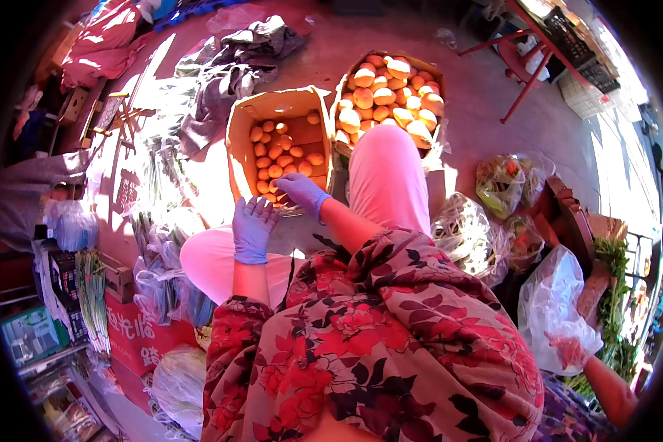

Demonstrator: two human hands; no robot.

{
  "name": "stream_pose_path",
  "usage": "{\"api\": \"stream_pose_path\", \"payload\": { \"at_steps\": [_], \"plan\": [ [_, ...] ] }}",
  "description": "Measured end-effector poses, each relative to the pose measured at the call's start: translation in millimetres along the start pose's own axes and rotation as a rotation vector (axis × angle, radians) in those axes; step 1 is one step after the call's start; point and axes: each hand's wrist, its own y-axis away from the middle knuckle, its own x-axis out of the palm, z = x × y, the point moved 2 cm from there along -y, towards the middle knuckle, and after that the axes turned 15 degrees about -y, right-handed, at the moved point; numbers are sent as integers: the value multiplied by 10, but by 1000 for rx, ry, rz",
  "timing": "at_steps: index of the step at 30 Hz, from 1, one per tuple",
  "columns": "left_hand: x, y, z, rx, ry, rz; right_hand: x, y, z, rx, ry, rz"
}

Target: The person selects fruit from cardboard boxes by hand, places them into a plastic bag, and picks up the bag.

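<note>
Before me stands a cardboard box (236, 160) with small round orange fruits (275, 152) spread over its floor. My left hand (252, 227), in a thin bluish-purple glove, is at the box's near left corner, palm turned up and fingers spread, with nothing seen in it. Over the near end of the same box is my right hand (304, 194), gloved alike, its fingers curled downward near the fruit. Whether those fingers hold a fruit is hidden. A second cardboard box (340, 99), heaped with larger orange fruits (384, 96), stands just right of the first, beyond my knee.
Grey cloth (226, 72) lies crumpled beyond the first box. Bundled green onions (92, 298) and a red carton (130, 334) with writing are at left. Plastic bags of vegetables (500, 185) sit at right. Another person's hand (569, 351) touches a clear plastic bag (552, 304).
</note>
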Motion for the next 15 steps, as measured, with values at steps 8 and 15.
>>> {"api": "stream_pose_path", "payload": {
  "at_steps": [8,15],
  "plan": [
    [444,351,115,5,-121,146,127,378,362,-325,41,27],
    [601,643,41,72,-180,204,367,1065,628,-137,-58,75]
  ]
}}
